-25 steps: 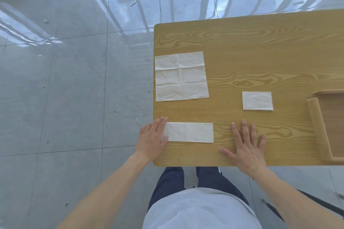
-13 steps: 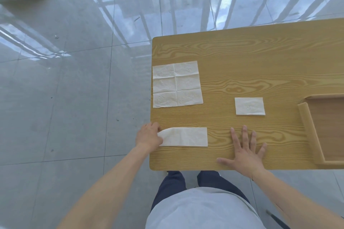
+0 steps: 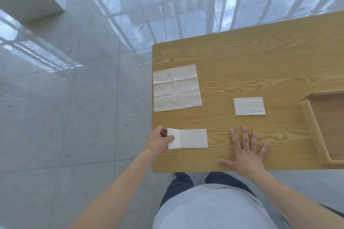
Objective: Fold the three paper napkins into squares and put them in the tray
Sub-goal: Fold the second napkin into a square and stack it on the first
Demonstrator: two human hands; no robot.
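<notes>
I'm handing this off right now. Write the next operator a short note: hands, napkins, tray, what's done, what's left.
Left hand pinches the left end of the strip napkin at the table's near edge, turning it over toward the right.
Right hand rests flat and open on the table, holding nothing.
Folded napkin lies on the table left of the tray; no napkin shows in the visible part of the tray.
Unfolded napkin lies flat at the table's left edge.
Left: finish this fold, fold the open one, tray all three.

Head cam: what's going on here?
A person is folding paper napkins on a wooden table. The left hand pinches the left end of a strip-folded napkin, turning it over. The right hand rests flat. One small folded napkin and one unfolded napkin lie apart; the tray holds none in view.
</notes>
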